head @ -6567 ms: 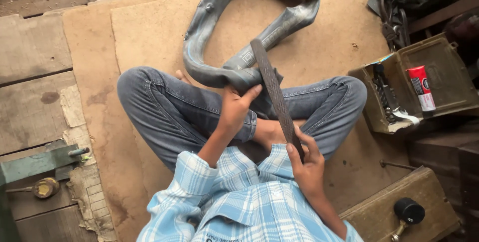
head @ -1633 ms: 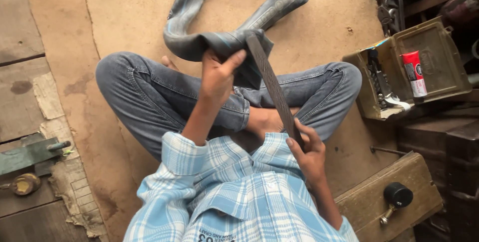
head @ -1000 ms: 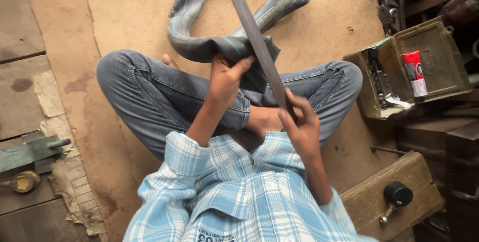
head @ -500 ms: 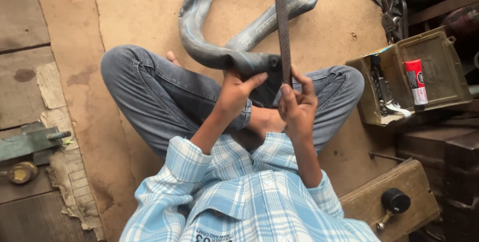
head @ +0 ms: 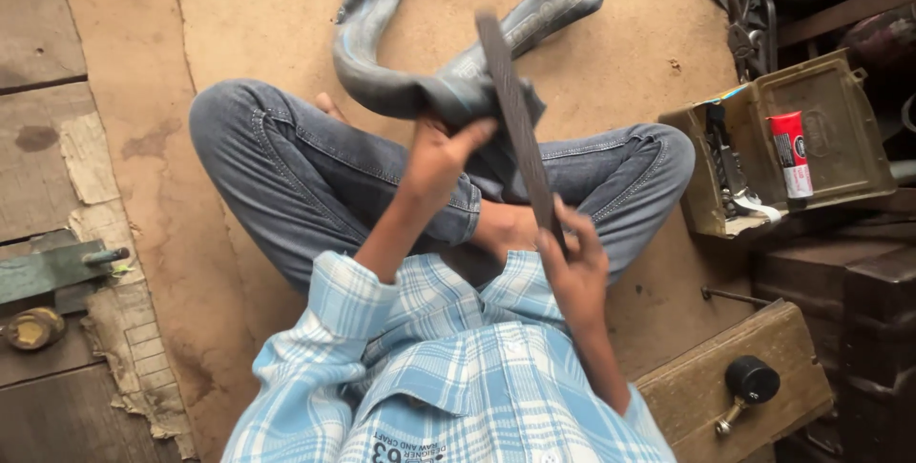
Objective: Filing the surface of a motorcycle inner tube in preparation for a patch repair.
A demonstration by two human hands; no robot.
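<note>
The left hand (head: 434,153) pinches a fold of the grey inner tube (head: 401,91) over the knee, fingers clamped tight. The right hand (head: 572,267) grips the low end of a long flat rasp (head: 515,119), its blade laid across the fold. This looks like roughening the rubber; the next stroke calls for a steady push with the fold held taut.
</note>
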